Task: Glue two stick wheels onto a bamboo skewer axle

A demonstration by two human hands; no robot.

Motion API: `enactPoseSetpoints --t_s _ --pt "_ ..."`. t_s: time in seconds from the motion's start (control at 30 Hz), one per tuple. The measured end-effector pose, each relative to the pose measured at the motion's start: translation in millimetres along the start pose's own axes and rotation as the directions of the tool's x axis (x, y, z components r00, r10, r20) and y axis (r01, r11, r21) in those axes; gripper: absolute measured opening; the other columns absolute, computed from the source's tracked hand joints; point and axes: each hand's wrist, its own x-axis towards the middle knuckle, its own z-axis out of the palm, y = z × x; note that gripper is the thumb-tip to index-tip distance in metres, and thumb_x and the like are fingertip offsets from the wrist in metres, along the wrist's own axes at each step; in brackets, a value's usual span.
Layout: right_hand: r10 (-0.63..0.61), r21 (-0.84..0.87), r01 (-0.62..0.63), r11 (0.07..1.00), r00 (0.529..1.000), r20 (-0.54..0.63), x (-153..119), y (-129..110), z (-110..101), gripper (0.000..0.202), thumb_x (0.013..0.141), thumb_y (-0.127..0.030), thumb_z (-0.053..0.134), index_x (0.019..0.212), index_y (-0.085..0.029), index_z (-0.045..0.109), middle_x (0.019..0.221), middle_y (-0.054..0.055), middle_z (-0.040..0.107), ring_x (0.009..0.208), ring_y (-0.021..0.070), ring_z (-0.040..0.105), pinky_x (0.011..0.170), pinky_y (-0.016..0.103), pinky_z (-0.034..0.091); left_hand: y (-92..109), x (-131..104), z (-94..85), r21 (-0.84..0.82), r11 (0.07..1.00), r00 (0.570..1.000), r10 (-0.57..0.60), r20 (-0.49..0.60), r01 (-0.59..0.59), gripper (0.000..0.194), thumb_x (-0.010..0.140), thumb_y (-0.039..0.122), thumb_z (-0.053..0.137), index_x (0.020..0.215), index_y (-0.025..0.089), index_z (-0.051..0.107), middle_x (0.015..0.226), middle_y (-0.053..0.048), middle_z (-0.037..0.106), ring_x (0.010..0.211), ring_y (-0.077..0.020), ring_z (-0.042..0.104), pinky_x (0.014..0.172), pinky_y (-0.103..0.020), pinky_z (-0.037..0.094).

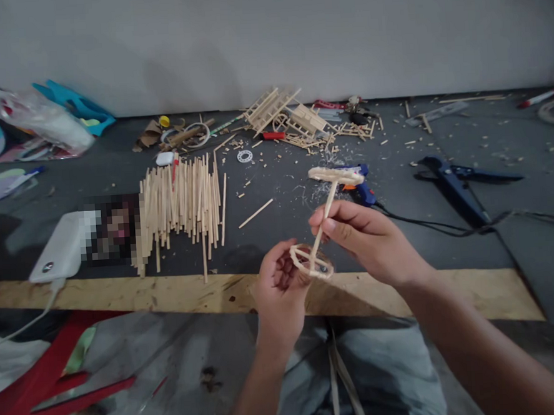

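Above the table's front edge, a small wooden wheel-and-axle piece (327,220) is held between both hands. Its thin stick joins an upper wheel, seen nearly edge-on, to a lower ring with crossing spokes. My right hand (370,239) pinches the stick between thumb and fingers, below the upper wheel. Curled at the left rim of the lower ring are the fingers of my left hand (281,282). A blue glue gun (364,193) lies behind the upper wheel, partly hidden by it.
Left of the hands lie many thin wooden sticks (183,201) and a white power bank (63,245). Wooden models (275,110) and scraps stand at the back. A dark blue cutter (457,190) lies right, with a black cable (428,223) running past it.
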Motion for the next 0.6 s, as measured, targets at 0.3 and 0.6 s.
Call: enactPoseSetpoints --t_s 0.3,0.6 --pt "0.023 0.032 -0.024 0.999 0.999 0.032 1.2 0.7 1.8 0.010 0.085 -0.029 0.055 0.090 -0.022 0.062 0.080 -0.001 0.055 0.070 0.0078 0.052 0.065 0.019 0.044 0.7 -4.4 2.1 -0.013 1.000 1.000 -0.020 -0.008 0.020 0.033 0.062 0.018 0.075 0.092 0.019 0.062 0.078 -0.001 0.069 0.070 -0.0143 0.066 0.068 -0.025 0.054" --pt "0.010 -0.073 -0.006 0.997 0.998 0.055 0.3 0.8 2.0 0.011 0.088 -0.029 0.051 0.091 -0.023 0.060 0.081 -0.002 0.054 0.070 0.0079 0.050 0.066 0.020 0.043 -1.0 -5.8 -0.7 0.005 0.998 0.997 -0.067 -0.033 0.067 0.031 0.063 0.015 0.074 0.092 0.019 0.063 0.078 0.000 0.070 0.073 -0.0134 0.066 0.069 -0.022 0.052"
